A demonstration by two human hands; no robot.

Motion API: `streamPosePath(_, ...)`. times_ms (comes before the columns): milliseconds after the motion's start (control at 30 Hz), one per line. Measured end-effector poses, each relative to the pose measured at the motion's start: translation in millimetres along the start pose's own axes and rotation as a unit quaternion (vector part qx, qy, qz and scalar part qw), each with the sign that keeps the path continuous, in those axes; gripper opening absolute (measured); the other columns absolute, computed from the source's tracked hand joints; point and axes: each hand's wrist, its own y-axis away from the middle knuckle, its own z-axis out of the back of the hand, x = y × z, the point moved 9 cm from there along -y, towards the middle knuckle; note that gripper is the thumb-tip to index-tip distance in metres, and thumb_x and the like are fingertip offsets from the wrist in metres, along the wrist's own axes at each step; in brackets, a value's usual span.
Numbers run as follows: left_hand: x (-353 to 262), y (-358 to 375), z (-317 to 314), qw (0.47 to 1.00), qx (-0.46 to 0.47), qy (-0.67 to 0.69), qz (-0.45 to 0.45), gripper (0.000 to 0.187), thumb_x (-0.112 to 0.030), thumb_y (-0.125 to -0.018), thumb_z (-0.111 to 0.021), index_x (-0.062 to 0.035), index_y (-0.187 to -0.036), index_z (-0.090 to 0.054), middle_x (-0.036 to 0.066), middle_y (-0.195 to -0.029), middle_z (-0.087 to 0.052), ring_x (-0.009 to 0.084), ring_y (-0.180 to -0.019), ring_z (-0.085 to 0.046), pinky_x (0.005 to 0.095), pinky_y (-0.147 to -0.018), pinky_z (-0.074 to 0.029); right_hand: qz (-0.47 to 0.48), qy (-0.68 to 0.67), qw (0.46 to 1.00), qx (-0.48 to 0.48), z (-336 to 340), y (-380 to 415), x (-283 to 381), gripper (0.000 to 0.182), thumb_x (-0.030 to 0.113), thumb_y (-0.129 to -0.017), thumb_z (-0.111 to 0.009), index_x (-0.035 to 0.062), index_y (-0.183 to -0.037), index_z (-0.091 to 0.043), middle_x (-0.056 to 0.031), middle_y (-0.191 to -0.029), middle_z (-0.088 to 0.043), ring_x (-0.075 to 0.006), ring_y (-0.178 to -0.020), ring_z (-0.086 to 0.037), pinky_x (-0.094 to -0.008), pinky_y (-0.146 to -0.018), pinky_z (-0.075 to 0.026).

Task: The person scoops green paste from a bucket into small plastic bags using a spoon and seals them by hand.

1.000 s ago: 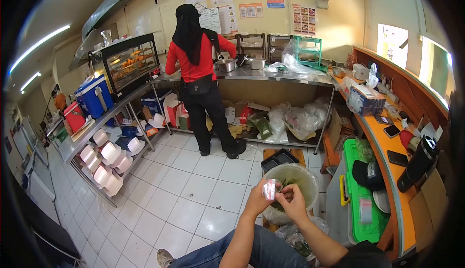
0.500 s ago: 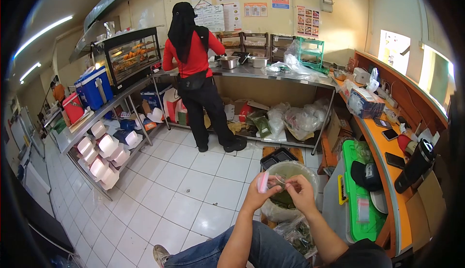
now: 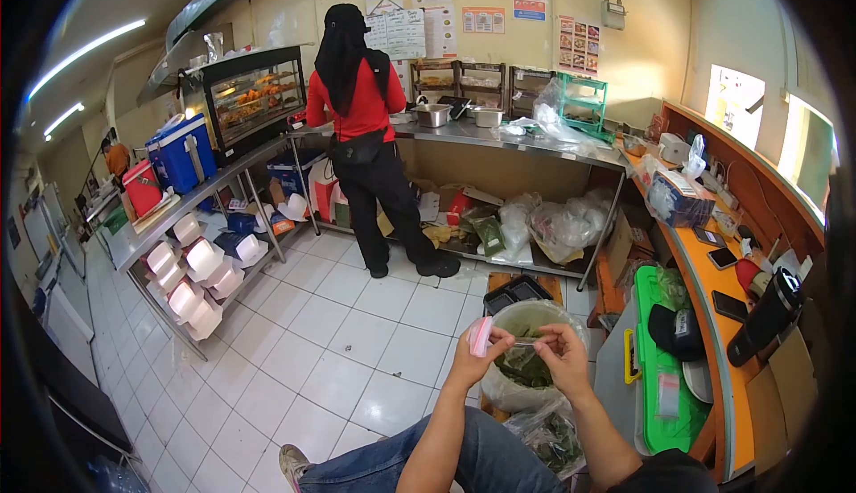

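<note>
My left hand (image 3: pixel 465 366) is closed around a stack of small resealable bags (image 3: pixel 480 336) with pink edges. Its thumb and forefinger also pinch one end of a small clear plastic bag (image 3: pixel 524 341), stretched level between my hands. At the other end, the fingertips of my right hand (image 3: pixel 565 361) grip the same bag. Below both hands is a translucent plastic-lined tub (image 3: pixel 510 398) with green leaves (image 3: pixel 524 368) inside. Nearer my knees, a clear plastic bag (image 3: pixel 555 444) holds more greenery.
Black trays (image 3: pixel 517 290) lie just beyond the tub. On my right, a green lid (image 3: pixel 655 431) carries a cap (image 3: pixel 675 325) and another pack of small bags (image 3: pixel 667 395), beside an orange counter (image 3: pixel 744 386). A person in red (image 3: pixel 361 105) stands at the steel table (image 3: pixel 473 136).
My hands have drawn slightly apart, and the small clear bag between them now looks pulled straight. The whole view has shifted a little; the person at the table stays in place.
</note>
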Motion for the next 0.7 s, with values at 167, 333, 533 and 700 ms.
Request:
streamPosePath(167,1.9,1.9,-9.2,0.999,0.028,0.014,0.017,0.027,-0.01,-0.082,-0.077,-0.0009,-0.1,-0.059,0.005,-0.085,-0.069,0.0114,-0.08,-0.063,0.0255,-0.074,-0.05,0.035,0.065,0.997,-0.017,8.4,-1.6,0.6,0.025,-0.001,-0.086,-0.066,0.0022,-0.109,-0.056,-0.0025,-0.09,-0.061,-0.0091,-0.083,-0.057,-0.0235,-0.075,-0.045)
streamPosePath(333,1.6,3.9,-16.6,0.999,0.041,0.027,0.013,0.022,-0.011,-0.081,-0.078,-0.0022,-0.091,-0.06,0.003,-0.084,-0.067,0.0115,-0.078,-0.061,0.0258,-0.071,-0.049,0.04,0.085,0.995,-0.026,17.6,0.5,-2.4,0.023,-0.001,-0.086,-0.065,0.0022,-0.106,-0.055,-0.0033,-0.09,-0.06,-0.0097,-0.084,-0.057,-0.0237,-0.075,-0.045)
streamPosePath(533,7.0,3.4,-16.5,0.999,0.046,0.0,0.006,0.019,-0.012,-0.086,-0.073,-0.0033,-0.093,-0.058,0.002,-0.085,-0.064,0.0115,-0.08,-0.06,0.0267,-0.074,-0.049,0.028,0.053,0.998,-0.021,12.5,4.0,-13.8,0.024,-0.001,-0.086,-0.066,0.0028,-0.106,-0.053,-0.0033,-0.091,-0.059,-0.0107,-0.087,-0.058,-0.025,-0.08,-0.046)
streamPosePath(700,2.3,6.2,-21.0,0.998,0.061,0.004,-0.025,0.016,-0.013,-0.089,-0.07,-0.0043,-0.095,-0.058,0.002,-0.088,-0.061,0.0114,-0.083,-0.058,0.0277,-0.075,-0.047,0.035,0.047,0.998,-0.019,11.9,5.2,-15.6,0.027,0.0,-0.086,-0.067,0.0031,-0.109,-0.054,-0.0025,-0.091,-0.06,-0.0106,-0.088,-0.058,-0.0257,-0.083,-0.047)
